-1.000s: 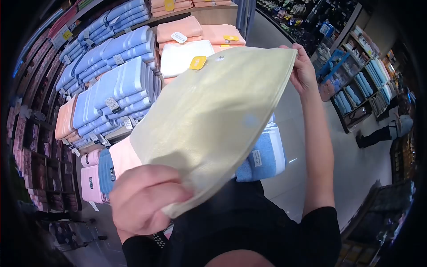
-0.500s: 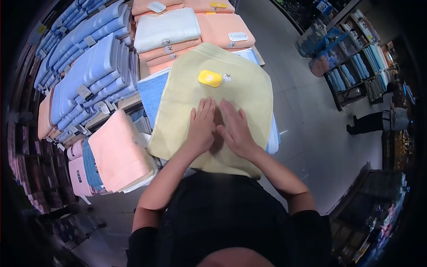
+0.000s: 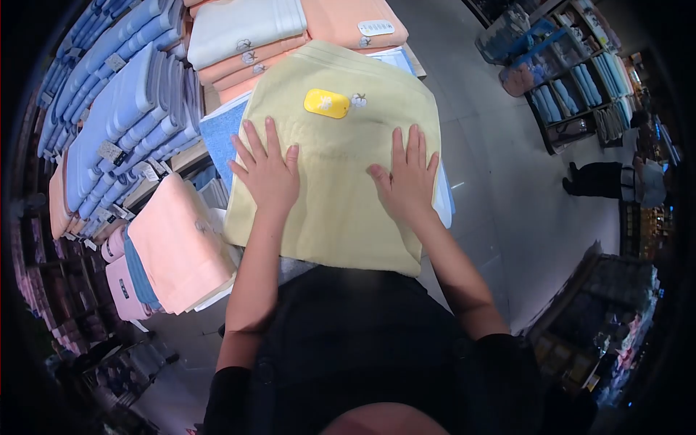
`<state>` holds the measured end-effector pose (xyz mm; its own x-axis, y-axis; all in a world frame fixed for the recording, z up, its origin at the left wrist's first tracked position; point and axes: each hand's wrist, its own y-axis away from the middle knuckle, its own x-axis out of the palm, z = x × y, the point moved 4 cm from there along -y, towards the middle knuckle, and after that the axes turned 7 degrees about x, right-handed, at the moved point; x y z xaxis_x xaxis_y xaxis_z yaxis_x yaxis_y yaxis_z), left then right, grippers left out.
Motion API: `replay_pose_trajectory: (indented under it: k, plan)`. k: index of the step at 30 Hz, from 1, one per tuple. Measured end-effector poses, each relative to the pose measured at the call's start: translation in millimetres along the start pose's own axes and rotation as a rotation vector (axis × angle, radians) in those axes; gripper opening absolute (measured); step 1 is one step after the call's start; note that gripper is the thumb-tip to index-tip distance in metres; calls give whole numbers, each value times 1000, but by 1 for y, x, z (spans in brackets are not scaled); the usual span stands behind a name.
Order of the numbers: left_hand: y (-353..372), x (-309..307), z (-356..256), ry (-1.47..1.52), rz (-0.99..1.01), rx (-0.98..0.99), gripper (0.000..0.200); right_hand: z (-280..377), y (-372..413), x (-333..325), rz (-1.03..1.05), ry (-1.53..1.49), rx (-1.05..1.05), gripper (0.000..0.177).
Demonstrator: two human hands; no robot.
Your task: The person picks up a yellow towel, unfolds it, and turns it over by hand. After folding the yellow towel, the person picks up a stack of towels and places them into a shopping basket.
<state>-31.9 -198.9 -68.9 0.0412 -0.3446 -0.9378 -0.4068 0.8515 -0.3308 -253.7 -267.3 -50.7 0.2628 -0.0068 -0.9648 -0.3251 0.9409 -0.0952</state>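
Note:
A pale yellow towel [image 3: 337, 210] lies spread out in front of me, its near edge close to my body. It carries a bright yellow tag [image 3: 326, 104] and a small cotton-flower emblem [image 3: 359, 101] near its far end. Flat on the towel's left part rests my left hand [image 3: 270, 170], fingers spread. My right hand [image 3: 409, 177] lies on the right part close to the towel's side edge, fingers stretched out and thumb apart. Under the towel, a blue towel [image 3: 221, 134] shows at the left.
Stacks of folded blue towels [image 3: 116, 130] rise at the left. Beyond the yellow towel are a white folded towel [image 3: 246, 32] and peach towels [image 3: 355, 22]. A pink towel [image 3: 181, 243] sits at the near left. Across the floor at right stand shelves [image 3: 573, 101] and a person [image 3: 616, 180].
My hands have moved apart from the middle of the towel toward its two sides, with the fingers spreading. The towel's near part looks flatter, and the view has shifted slightly.

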Motion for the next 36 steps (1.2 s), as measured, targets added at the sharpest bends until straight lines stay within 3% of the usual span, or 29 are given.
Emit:
replay_pose_trajectory:
  k: [6,9,12,15,18,21,27,30,31,33,36]
  plan:
    - [-6,6,28,99,-50,-287,65,-62,21,3,66,-192,329,69]
    - [-26,-31,35,256,72,-413,57,-71,36,-26,-259,79,143,62]
    - [-49,-24,62,441,159,-506,44,-73,32,-46,-20,-582,440,55]
    - [-61,-20,70,487,367,-520,35,-93,18,-18,68,-791,492,62]
    - [-64,-11,75,681,261,-488,23,-86,9,-22,211,-1138,629,65]
    - [-64,-19,73,885,133,-481,17,-63,5,-38,133,-1412,548,69]
    - [-68,-88,55,1275,-228,-372,9,-98,-10,-62,293,-1169,311,41]
    - [-74,-116,51,1219,-79,-207,11,-97,-15,-77,285,-1125,263,32]
    - [-78,-115,52,1221,-37,-139,18,-94,-14,-81,301,-1222,274,34]
    - [-77,-120,48,1398,64,-180,21,-81,-15,-91,334,-1416,289,38]
    - [-80,-146,46,1479,139,-84,27,-64,-21,-131,205,-1328,81,41]
